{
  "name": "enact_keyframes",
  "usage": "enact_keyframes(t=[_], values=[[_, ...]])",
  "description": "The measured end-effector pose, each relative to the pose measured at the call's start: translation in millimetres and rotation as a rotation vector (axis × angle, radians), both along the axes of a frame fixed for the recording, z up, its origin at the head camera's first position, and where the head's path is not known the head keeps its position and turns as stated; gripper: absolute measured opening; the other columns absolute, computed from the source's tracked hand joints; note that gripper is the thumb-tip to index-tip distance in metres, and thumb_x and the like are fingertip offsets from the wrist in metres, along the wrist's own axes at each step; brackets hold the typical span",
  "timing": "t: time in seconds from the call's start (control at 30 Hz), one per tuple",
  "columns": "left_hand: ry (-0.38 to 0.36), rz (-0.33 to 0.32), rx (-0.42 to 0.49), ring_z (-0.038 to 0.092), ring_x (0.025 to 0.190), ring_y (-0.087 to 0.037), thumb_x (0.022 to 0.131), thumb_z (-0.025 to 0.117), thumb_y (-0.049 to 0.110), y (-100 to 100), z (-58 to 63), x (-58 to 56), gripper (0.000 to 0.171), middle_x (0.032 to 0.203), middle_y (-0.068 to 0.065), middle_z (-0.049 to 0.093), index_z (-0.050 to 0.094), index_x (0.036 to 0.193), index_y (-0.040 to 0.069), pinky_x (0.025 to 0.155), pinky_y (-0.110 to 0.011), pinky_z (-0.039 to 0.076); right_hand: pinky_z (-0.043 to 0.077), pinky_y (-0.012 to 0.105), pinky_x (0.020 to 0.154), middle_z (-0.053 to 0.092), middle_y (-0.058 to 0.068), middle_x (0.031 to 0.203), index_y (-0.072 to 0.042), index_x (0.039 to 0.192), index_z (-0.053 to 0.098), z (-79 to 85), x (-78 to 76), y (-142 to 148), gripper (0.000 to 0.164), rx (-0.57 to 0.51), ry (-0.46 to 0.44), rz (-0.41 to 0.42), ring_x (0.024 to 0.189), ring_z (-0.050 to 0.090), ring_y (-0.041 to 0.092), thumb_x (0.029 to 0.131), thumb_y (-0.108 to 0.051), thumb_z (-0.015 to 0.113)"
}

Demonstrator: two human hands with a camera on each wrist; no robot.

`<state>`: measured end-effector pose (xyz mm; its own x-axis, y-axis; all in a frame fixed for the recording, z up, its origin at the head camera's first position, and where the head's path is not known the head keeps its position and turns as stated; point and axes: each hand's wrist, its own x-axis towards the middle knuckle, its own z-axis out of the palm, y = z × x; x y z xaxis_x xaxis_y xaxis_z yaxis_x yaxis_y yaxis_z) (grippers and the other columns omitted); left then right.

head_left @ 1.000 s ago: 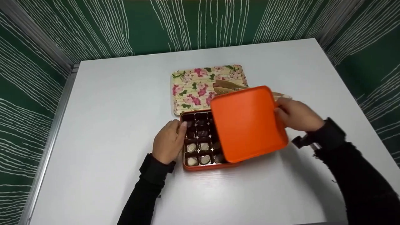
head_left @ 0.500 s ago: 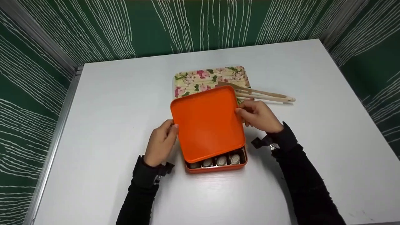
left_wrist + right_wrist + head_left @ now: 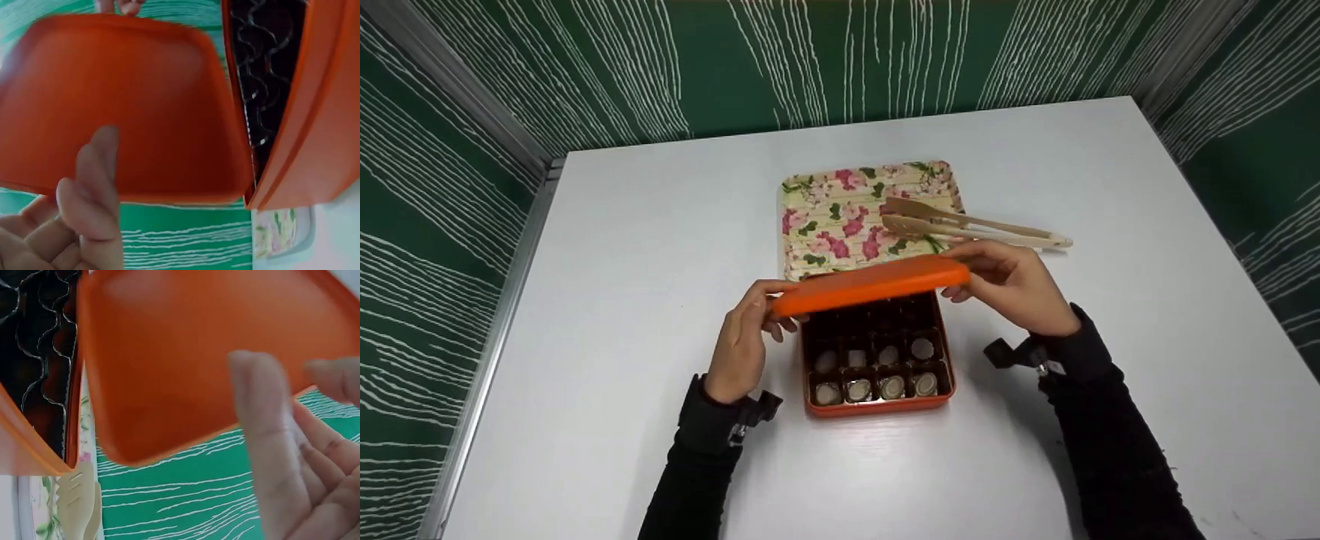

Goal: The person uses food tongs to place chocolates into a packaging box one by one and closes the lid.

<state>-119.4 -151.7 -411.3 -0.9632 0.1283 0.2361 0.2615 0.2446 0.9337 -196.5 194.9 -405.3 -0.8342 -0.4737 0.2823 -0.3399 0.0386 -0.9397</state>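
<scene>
An orange box lid (image 3: 870, 286) is held tilted above the back part of an orange box (image 3: 877, 408), its near edge raised. My left hand (image 3: 740, 349) holds the lid at its left end, the thumb showing against the lid's inner side in the left wrist view. At the right end my right hand (image 3: 1020, 292) grips it between thumb and fingers. Below the lid, the box's dark divided insert holds chocolates (image 3: 892, 387) in the two front rows of compartments. The back rows lie in shadow or behind the lid.
Behind the box lies a flowered tray (image 3: 817, 221). Wooden tongs (image 3: 990, 229) rest across its right side, handle end over the white table (image 3: 645, 300). Green walls (image 3: 720, 67) with white lines stand behind and beside the table.
The lid came from the right to above the box, then tipped steeply, uncovering the front rows. My left hand went from the box's side to the lid; my right hand moved left with it.
</scene>
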Motion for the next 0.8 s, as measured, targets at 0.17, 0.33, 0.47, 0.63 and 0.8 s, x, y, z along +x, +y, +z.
enact_keyframes(t=[0.17, 0.33, 0.47, 0.63, 0.8], values=[[-0.030, 0.054, -0.063, 0.045, 0.059, -0.011, 0.111, 0.044, 0.019, 2, 0.0, 0.8, 0.024, 0.070, 0.001, 0.053, 0.059, 0.120, 0.002, 0.057, -0.024, 0.036, 0.058, 0.027, 0.072, 0.073, 0.001, 0.100, 0.014, 0.117, 0.062, -2.7, 7.4, 1, 0.019, 0.025, 0.007, 0.053, 0.081, 0.070, 0.013, 0.099, 0.011, 0.054], [-0.128, 0.028, -0.261, 0.040, 0.055, -0.010, 0.105, 0.061, 0.026, 6, -1.2, 1.2, 0.046, 0.066, 0.006, 0.049, 0.044, 0.140, 0.001, 0.057, -0.026, 0.032, 0.054, 0.028, 0.061, 0.068, 0.007, 0.082, 0.009, 0.106, 0.053, -10.5, 10.6, -6, 0.019, 0.144, -0.107, -0.003, 0.065, 0.063, 0.015, 0.097, 0.001, 0.067], [-0.256, -0.007, -0.386, 0.044, 0.057, -0.011, 0.102, 0.065, 0.030, 7, -4.7, -1.4, 0.071, 0.068, 0.004, 0.053, 0.032, 0.154, -0.005, 0.059, -0.027, 0.036, 0.049, 0.027, 0.059, 0.064, 0.011, 0.077, 0.006, 0.121, 0.043, -21.0, 10.3, -7, 0.039, 0.242, -0.169, 0.039, 0.061, 0.057, 0.018, 0.096, -0.003, 0.070], [-0.336, -0.061, -0.422, 0.044, 0.054, -0.010, 0.100, 0.068, 0.031, 7, -14.5, -7.4, 0.073, 0.064, 0.004, 0.052, 0.035, 0.154, -0.005, 0.056, -0.027, 0.034, 0.044, 0.025, 0.060, 0.063, 0.003, 0.075, 0.002, 0.151, 0.033, -30.3, 11.9, -5, 0.066, 0.411, -0.109, 0.060, 0.061, 0.053, 0.013, 0.098, -0.012, 0.070], [-0.347, -0.079, -0.417, 0.043, 0.053, -0.010, 0.099, 0.069, 0.030, 7, -22.0, -10.5, 0.072, 0.064, 0.005, 0.050, 0.037, 0.153, -0.005, 0.055, -0.026, 0.033, 0.039, 0.025, 0.060, 0.058, -0.003, 0.070, 0.002, 0.159, 0.025, -32.1, 12.3, -6, 0.076, 0.512, -0.066, 0.068, 0.059, 0.047, 0.008, 0.099, -0.017, 0.069]])
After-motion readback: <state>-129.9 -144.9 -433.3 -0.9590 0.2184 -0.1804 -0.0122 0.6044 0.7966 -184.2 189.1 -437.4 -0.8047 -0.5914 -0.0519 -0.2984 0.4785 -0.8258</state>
